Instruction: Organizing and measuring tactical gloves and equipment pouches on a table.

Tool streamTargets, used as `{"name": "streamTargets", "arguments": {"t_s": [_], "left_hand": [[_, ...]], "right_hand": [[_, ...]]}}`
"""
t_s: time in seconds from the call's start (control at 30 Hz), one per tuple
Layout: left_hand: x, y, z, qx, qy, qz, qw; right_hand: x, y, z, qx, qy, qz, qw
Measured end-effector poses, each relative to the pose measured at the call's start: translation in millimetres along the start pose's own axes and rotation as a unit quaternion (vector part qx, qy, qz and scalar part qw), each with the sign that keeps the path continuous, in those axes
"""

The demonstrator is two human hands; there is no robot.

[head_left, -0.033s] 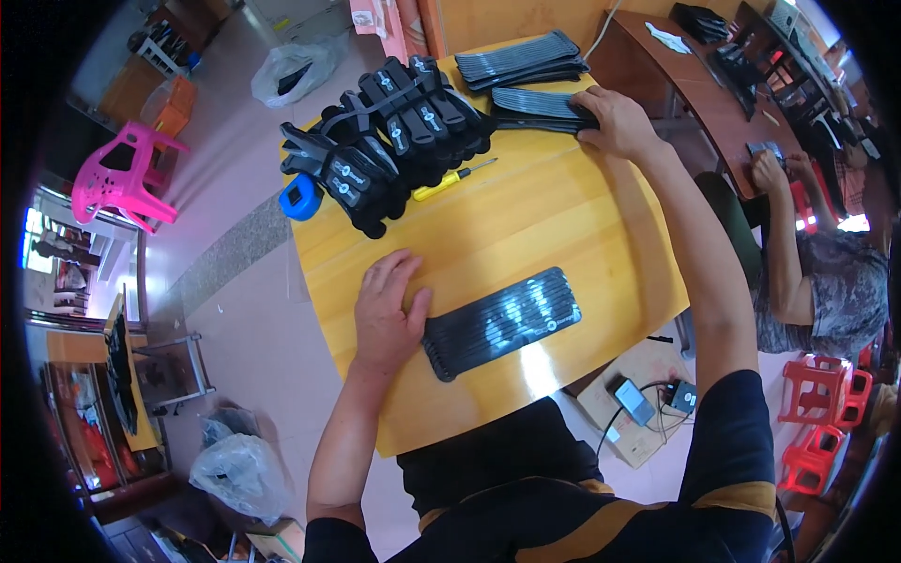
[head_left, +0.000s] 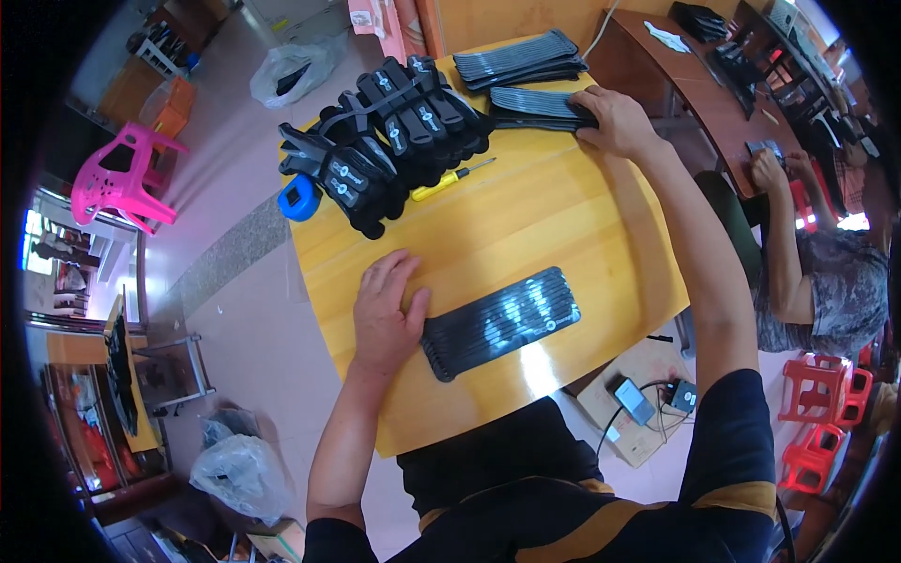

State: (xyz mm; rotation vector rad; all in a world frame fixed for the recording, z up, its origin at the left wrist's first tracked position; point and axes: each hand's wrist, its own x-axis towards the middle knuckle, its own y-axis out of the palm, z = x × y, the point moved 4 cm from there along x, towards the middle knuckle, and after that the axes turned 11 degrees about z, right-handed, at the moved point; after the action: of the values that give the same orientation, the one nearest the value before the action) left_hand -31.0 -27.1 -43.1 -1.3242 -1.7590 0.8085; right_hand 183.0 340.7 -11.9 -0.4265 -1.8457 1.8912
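Yellow wooden table (head_left: pixel 526 235), grey floor (head_left: pixel 235 281), pink plastic chair (head_left: pixel 122 178), red stools (head_left: pixel 826 413), brown workbench (head_left: pixel 713 94)

Black ribbed pad (head_left: pixel 499 322), yellow wooden table (head_left: pixel 526 225), yellow-handled screwdriver (head_left: pixel 451 179), pink chair (head_left: pixel 122 176)

On the table (head_left: pixel 572 235), a ribbed pad (head_left: pixel 499 322) lies near the front edge, with the left hand (head_left: pixel 387 311) flat at its left end. At the far right, the right hand (head_left: pixel 615 120) rests on a stack of pads (head_left: pixel 535 105); another stack (head_left: pixel 516 56) lies behind it. A pile of padded braces (head_left: pixel 385 141) sits far left, a screwdriver (head_left: pixel 450 180) just before it, and a tape measure (head_left: pixel 299 198) at the left edge.
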Motion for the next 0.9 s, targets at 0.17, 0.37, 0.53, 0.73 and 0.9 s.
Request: {"name": "streamTargets", "arguments": {"t_s": [0.17, 0.37, 0.53, 0.73, 0.9], "left_hand": [[1, -1, -1, 0.000, -0.005, 0.005, 1.000], [0, 1, 2, 0.007, -0.015, 0.012, 1.000], [1, 0, 0, 0.012, -0.013, 0.014, 1.000], [0, 0, 0, 0.008, -0.028, 0.017, 0.999], [0, 0, 1, -0.004, -0.027, 0.018, 0.999]], "right_hand": [[3, 2, -11, -0.013, -0.002, -0.015, 1.000], [9, 1, -15, 0.003, -0.009, 0.001, 1.000], [16, -2, -26, 0.021, -0.007, -0.002, 1.000], [21, 2, -34, 0.009, -0.017, 0.001, 1.000], [20, 3, -36, 0.021, -0.019, 0.001, 1.000]]}}
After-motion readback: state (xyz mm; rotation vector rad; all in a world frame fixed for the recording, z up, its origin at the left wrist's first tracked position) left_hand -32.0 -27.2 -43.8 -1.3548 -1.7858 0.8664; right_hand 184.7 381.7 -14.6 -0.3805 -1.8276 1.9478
